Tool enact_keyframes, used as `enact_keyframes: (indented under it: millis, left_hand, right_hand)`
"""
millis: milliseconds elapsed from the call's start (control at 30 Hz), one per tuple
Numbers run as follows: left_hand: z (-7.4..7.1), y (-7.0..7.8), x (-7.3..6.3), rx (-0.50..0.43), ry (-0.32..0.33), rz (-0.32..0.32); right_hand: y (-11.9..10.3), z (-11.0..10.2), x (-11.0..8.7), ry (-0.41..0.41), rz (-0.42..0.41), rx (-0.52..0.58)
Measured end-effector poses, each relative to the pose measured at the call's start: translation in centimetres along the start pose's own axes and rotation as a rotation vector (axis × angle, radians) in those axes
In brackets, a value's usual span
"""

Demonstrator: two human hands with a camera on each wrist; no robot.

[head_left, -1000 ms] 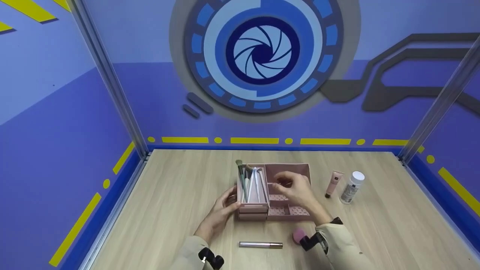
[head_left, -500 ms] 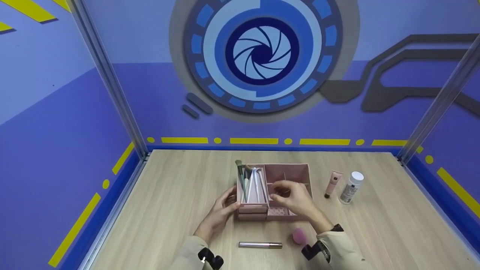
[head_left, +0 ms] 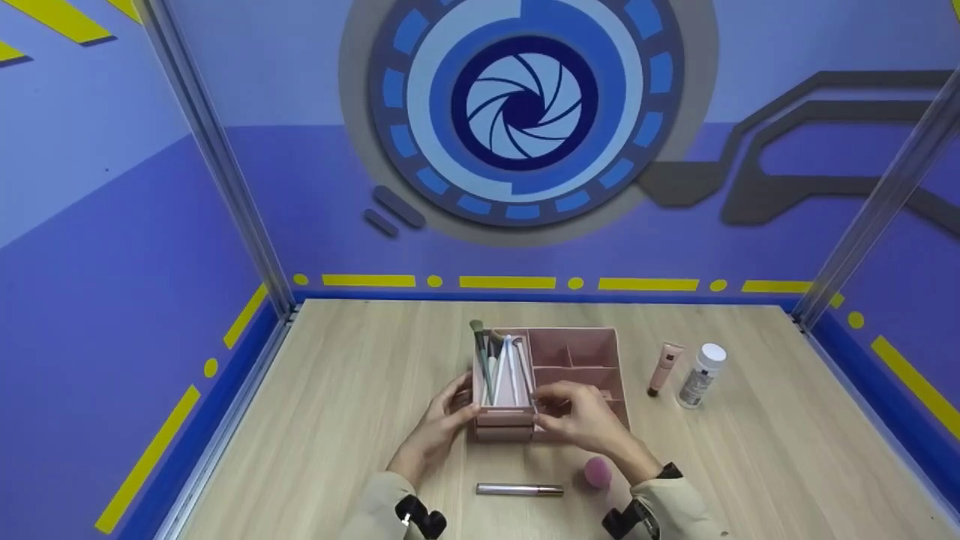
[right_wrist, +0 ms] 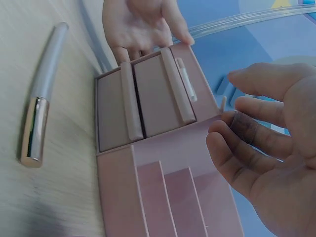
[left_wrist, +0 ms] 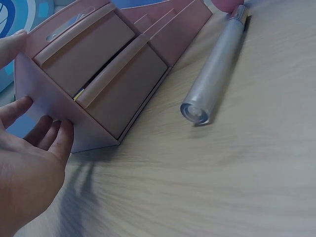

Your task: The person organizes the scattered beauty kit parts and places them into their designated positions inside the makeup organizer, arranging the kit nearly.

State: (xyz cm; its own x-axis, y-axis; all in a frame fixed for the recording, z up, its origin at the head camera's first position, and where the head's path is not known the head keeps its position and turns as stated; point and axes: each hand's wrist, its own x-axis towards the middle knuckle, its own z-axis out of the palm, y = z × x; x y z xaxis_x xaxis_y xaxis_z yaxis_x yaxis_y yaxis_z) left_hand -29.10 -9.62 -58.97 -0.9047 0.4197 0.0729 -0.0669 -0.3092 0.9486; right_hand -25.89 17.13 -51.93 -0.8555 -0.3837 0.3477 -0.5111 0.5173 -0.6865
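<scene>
A pink makeup organizer (head_left: 505, 433) stands mid-table, two drawers stacked at its left front and stepped compartments to the right. Several makeup brushes (head_left: 512, 371) lean in its upper left tray, a green one tallest. My left hand (head_left: 435, 433) steadies the left side: fingertips touch the side wall and the thumb lies at the top front edge. Loosely bent, the fingers of my right hand (head_left: 583, 420) hover beside the tray's right front corner. In the right wrist view nothing shows between that hand's fingers (right_wrist: 242, 126); the organizer's divided compartments (right_wrist: 165, 197) lie below it.
A slim silver cosmetic tube (head_left: 519, 490) with a gold-toned end lies in front of the organizer, beside a pink makeup sponge (head_left: 598, 472). To the right are a pink squeeze tube (head_left: 664, 369) and a white-capped bottle (head_left: 702, 376). Blue panels (head_left: 375, 225) border the table.
My right hand has come forward and left, from over the rear compartments to the tray's front corner, uncovering the back compartments. The left hand stays put.
</scene>
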Motion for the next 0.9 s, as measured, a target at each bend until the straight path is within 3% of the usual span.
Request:
enact_keyframes:
  millis: [400,900]
  left_hand:
    - [0.1,-0.1,-0.1,-0.021,0.027,-0.017]
    - [-0.1,-0.2,0.1,0.011,-0.003,-0.009]
  right_hand:
    - [0.0,0.3,-0.6,0.001,0.011,0.035]
    - [0.2,0.8,-1.5,-0.038,0.001,0.082]
